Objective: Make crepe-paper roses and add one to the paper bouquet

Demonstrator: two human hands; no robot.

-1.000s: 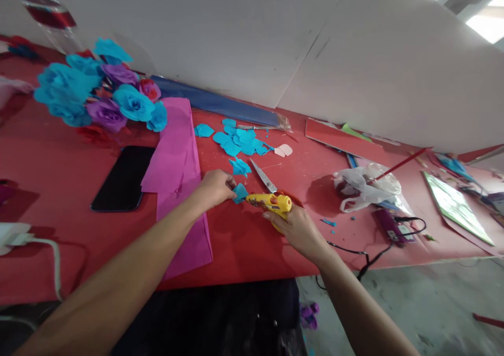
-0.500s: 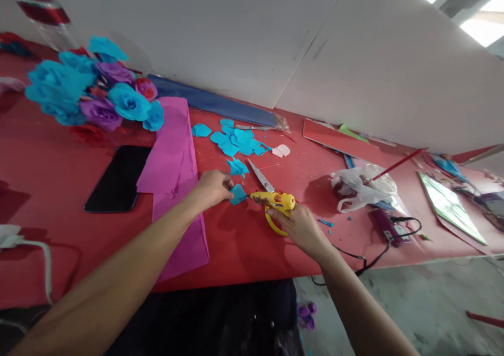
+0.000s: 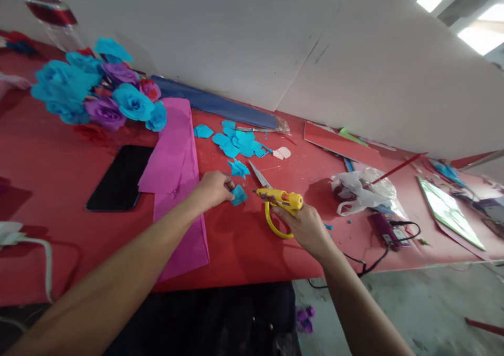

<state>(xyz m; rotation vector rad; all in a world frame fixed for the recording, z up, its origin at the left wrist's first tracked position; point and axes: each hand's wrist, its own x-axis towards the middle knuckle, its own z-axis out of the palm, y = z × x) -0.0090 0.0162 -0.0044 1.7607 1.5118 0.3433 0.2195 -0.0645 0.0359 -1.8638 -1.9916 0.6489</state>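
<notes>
My left hand (image 3: 214, 188) pinches a small blue paper piece (image 3: 238, 195) just above the red table (image 3: 244, 245). My right hand (image 3: 305, 227) grips a yellow glue gun (image 3: 280, 198), its nozzle pointing left, a short gap from the blue piece. Scissors with yellow handles (image 3: 271, 209) lie on the table under the gun. More cut blue paper petals (image 3: 238, 142) are scattered behind.
A pink paper sheet (image 3: 177, 177) and a black phone (image 3: 120, 177) lie to the left. A bunch of blue and purple paper flowers (image 3: 98, 91) stands far left. A plastic bag (image 3: 360, 190), a purple device (image 3: 388, 230) with a black cable, and coloured sheets lie right. A white wall runs behind.
My right hand has drawn the glue gun a little to the right, away from the blue piece, uncovering the scissors' yellow handles. My left hand keeps its pinch in place.
</notes>
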